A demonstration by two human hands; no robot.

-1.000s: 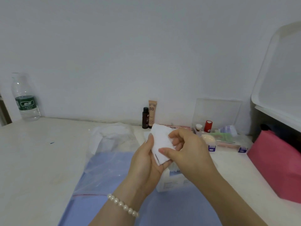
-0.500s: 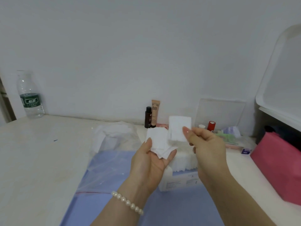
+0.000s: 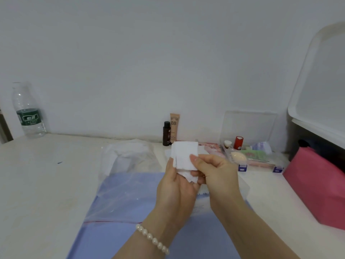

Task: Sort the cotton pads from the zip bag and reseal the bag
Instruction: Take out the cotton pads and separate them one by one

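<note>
Both hands are raised above the table in the centre of the head view. My left hand (image 3: 175,189) cradles a small stack of white square cotton pads (image 3: 184,156) in its palm, fingers curled up around them. My right hand (image 3: 214,172) pinches the top pad of that stack with thumb and fingertips. The clear zip bag (image 3: 123,193) with its red seal line lies flat on a blue sheet (image 3: 112,240) to the left, some white pads showing inside its far end.
A water bottle (image 3: 29,111) stands at the far left by the wall. A dark bottle (image 3: 166,133) and a BB tube (image 3: 174,128) stand behind my hands. A clear organiser (image 3: 252,152) with cosmetics and a pink pouch (image 3: 317,186) lie at the right.
My right hand had lifted one pad away from the stack; it has since come back and now pinches a pad against the stack in my left hand.
</note>
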